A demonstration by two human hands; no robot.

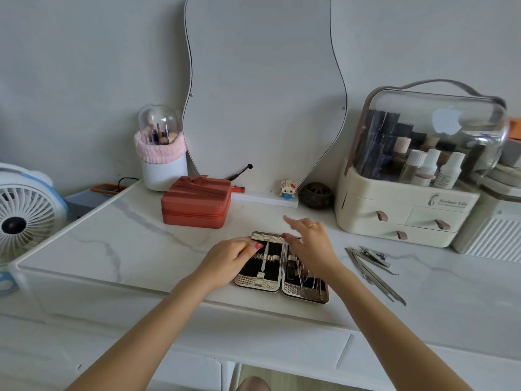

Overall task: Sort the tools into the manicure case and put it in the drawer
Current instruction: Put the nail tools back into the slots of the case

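The manicure case (265, 286) lies open flat on the marble dresser top, silver-rimmed with a black lining. One slim metal tool (264, 256) sits in its left half, and several tools show in the right half. My left hand (229, 259) rests on the case's left edge, fingers curled against it. Above the right half hovers my right hand (308, 246), fingers spread and empty. A pile of loose metal tools (372, 266), clippers and long files, lies on the top to the right of the case.
A red zipped box (196, 203) stands behind the case. A cream cosmetics organiser (406, 218) with small drawers is at the right, a wavy mirror (265, 94) at the back, a brush holder (162, 156) and a fan (25, 213) at the left. The dresser drawer front (253, 348) is below, closed.
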